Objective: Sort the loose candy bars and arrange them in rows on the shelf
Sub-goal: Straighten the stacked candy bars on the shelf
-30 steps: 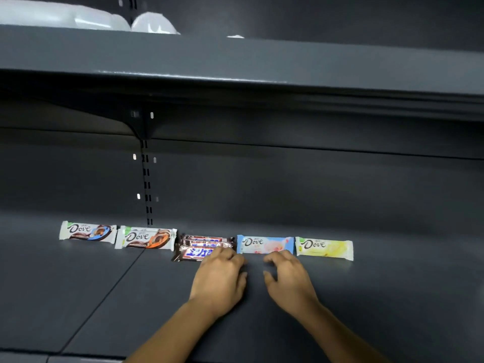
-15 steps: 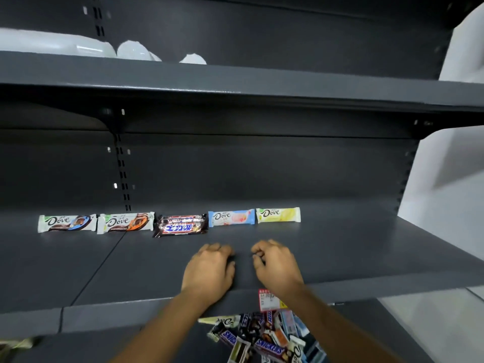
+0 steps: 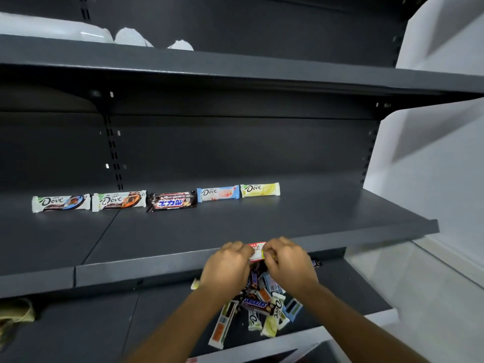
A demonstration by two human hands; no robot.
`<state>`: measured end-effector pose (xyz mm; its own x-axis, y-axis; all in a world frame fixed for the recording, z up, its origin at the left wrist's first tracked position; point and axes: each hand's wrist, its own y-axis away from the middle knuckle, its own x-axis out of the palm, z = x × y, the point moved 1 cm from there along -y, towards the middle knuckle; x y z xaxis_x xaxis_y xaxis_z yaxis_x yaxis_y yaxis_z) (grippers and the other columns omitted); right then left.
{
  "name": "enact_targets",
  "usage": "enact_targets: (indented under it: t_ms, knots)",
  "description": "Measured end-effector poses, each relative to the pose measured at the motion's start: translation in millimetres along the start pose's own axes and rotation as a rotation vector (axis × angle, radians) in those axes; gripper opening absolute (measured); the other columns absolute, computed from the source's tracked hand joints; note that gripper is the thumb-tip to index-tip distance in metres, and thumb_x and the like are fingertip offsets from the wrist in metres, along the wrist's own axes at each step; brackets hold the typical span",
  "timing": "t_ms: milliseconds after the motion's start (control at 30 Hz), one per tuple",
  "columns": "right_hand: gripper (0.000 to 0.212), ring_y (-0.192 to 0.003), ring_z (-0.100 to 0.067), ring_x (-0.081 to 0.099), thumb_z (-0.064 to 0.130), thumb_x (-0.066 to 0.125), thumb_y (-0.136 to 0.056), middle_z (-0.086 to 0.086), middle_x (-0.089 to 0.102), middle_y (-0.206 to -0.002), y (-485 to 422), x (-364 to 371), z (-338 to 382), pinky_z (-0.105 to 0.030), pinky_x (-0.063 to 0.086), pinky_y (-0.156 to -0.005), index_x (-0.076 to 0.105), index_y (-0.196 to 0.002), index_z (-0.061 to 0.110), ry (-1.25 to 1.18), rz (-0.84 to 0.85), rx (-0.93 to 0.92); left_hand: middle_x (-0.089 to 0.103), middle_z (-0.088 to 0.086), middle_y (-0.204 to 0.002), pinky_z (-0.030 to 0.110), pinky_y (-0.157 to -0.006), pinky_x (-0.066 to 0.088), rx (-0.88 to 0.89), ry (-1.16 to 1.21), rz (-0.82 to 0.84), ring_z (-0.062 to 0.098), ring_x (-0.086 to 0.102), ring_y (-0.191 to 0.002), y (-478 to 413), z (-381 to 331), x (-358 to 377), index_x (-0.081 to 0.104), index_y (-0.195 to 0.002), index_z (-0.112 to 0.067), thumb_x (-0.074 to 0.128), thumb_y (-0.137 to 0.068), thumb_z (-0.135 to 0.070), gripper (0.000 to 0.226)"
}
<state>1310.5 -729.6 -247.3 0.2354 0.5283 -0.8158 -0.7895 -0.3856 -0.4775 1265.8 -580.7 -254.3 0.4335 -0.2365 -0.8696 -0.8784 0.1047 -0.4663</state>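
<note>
A row of candy bars lies at the back of the middle shelf [image 3: 262, 226]: two white Dove bars [image 3: 60, 203] [image 3: 119, 200], a dark Snickers stack [image 3: 172, 201], a light-blue Dove bar [image 3: 218, 193] and a yellow Dove bar [image 3: 260, 190]. A loose pile of mixed bars [image 3: 262, 307] sits on the lower shelf [image 3: 91, 328]. My left hand [image 3: 226, 265] and my right hand [image 3: 289, 263] hover side by side over the pile, in front of the middle shelf's edge. Their fingers are loosely curled downward and I see nothing held in either.
A red, white and yellow price tag [image 3: 258, 251] on the shelf edge shows between my hands. White packages [image 3: 131, 38] stand on the top shelf. A white wall [image 3: 432, 166] bounds the shelving on the right. A tan object [image 3: 15, 313] lies at the lower shelf's left.
Both hands have drawn back from the row, off the middle shelf, and dropped over the pile on the lower shelf. The view has pulled back and tilted down.
</note>
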Motion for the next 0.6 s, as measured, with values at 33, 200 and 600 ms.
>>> enact_targets:
  t_ms: [33,200,600]
  knots:
    - [0.015,-0.079,-0.019,0.057,0.022,0.049,-0.091,0.001,0.061,-0.091,5,0,-4,-0.028,0.041,-0.063,0.064,-0.093,0.018,0.002,0.006,-0.001,0.059,0.000,-0.106,0.032,-0.079,0.046,0.009,-0.007,0.023,0.020,0.054,-0.101,0,-5,4,0.058,-0.110,-0.020,0.042,-0.092,-0.019,0.025]
    - [0.022,-0.069,-0.014,0.049,0.024,0.045,-0.093,-0.001,0.062,-0.084,23,7,-28,-0.014,0.023,-0.050,0.063,-0.084,0.015,0.027,0.070,-0.039,0.059,0.000,-0.112,0.030,-0.078,0.046,0.055,-0.019,0.140,0.019,0.055,-0.101,-2,-29,24,0.055,-0.116,-0.021,0.045,-0.090,-0.017,0.028]
    - [0.029,-0.093,-0.023,0.063,0.027,0.043,-0.092,-0.004,0.067,-0.105,34,61,-113,-0.029,0.051,-0.073,0.064,-0.111,0.022,0.041,0.271,0.133,0.054,0.000,-0.126,0.034,-0.087,0.050,-0.015,-0.080,0.339,0.022,0.052,-0.114,-10,-33,111,0.047,-0.133,-0.027,0.043,-0.091,-0.019,0.043]
